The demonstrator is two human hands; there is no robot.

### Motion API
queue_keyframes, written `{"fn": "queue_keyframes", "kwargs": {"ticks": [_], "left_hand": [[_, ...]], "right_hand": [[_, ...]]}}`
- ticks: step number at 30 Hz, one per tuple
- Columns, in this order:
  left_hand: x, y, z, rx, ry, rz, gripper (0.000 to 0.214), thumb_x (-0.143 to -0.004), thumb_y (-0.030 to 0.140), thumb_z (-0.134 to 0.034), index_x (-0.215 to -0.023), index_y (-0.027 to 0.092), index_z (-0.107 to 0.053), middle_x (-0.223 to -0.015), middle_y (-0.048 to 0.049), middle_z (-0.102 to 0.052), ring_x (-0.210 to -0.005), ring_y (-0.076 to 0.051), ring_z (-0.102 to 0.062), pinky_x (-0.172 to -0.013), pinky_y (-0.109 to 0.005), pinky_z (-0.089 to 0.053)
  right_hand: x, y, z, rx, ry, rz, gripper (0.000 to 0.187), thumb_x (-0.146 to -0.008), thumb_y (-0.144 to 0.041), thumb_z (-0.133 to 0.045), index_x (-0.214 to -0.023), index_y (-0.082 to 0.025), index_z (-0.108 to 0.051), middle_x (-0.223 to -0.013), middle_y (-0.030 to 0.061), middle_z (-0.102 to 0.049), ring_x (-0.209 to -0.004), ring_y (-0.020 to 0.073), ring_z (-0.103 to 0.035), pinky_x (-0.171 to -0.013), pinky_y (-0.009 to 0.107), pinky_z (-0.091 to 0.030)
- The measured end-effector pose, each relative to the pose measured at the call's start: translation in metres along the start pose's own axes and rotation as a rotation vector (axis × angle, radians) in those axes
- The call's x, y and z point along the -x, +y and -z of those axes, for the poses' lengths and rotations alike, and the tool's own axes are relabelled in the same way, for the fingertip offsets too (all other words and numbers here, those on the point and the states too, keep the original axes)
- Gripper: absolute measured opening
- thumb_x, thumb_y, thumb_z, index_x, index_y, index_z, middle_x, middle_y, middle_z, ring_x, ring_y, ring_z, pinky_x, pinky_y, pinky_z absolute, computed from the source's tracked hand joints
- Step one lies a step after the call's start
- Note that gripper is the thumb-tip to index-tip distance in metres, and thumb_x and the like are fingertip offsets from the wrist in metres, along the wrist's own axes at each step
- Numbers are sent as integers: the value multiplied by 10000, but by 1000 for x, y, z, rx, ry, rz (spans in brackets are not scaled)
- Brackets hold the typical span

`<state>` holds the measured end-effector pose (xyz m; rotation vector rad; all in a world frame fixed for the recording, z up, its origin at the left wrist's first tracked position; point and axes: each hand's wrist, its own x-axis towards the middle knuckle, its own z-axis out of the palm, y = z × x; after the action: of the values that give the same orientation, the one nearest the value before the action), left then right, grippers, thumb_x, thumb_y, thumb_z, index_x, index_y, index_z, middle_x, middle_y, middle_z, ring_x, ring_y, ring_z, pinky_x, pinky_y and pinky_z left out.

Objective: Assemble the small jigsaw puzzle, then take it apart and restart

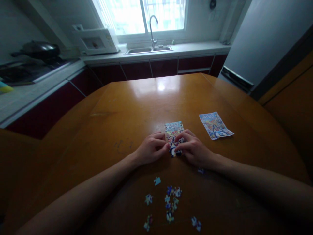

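Observation:
A small, partly assembled jigsaw puzzle lies on the brown wooden table in front of me. My left hand rests at its lower left edge with fingers curled and pressed against it. My right hand sits at the lower right edge, fingertips pinched on the puzzle's bottom pieces. Both hands touch the puzzle from either side. Several loose puzzle pieces are scattered on the table nearer to me, between my forearms. One piece lies just under my right wrist.
A printed picture sheet lies to the right of the puzzle. Beyond the table runs a kitchen counter with a sink and tap, a white appliance and a black pan. A grey refrigerator stands at right.

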<state>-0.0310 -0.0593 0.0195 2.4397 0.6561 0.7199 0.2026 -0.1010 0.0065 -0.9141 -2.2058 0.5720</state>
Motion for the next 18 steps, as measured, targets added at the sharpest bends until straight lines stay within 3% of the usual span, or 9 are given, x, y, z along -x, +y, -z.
{"fn": "queue_keyframes", "kwargs": {"ticks": [7, 14, 18], "left_hand": [[-2, 3, 2, -26, -113, -21, 401, -991, 274, -491, -641, 156, -646, -712, -31, -540, -720, -143, -473, -677, -279, -414], [-1, 1, 0, -36, -7, -30, 363, -1000, 245, -469, -706, 148, -658, -684, -18, -499, -696, -136, -463, -634, -265, -377], [0, 0, -2, -43, 1, -18, 349, -998, 236, -474, -708, 148, -648, -693, -15, -497, -700, -132, -464, -643, -268, -378]], "right_hand": [[0, -1, 0, 18, -30, -2, 289, -831, -43, -586, -860, -273, -759, -1077, 47, -631, -1093, 232, -513, -970, 457, -442], [-1, 2, 1, -101, 232, -81, 291, -855, -24, -526, -751, -225, -710, -887, 36, -664, -940, 198, -566, -847, 386, -474], [-2, 6, 1, -148, 270, -169, 303, -849, -28, -521, -712, -232, -697, -851, 24, -674, -900, 191, -584, -823, 380, -474]]}}
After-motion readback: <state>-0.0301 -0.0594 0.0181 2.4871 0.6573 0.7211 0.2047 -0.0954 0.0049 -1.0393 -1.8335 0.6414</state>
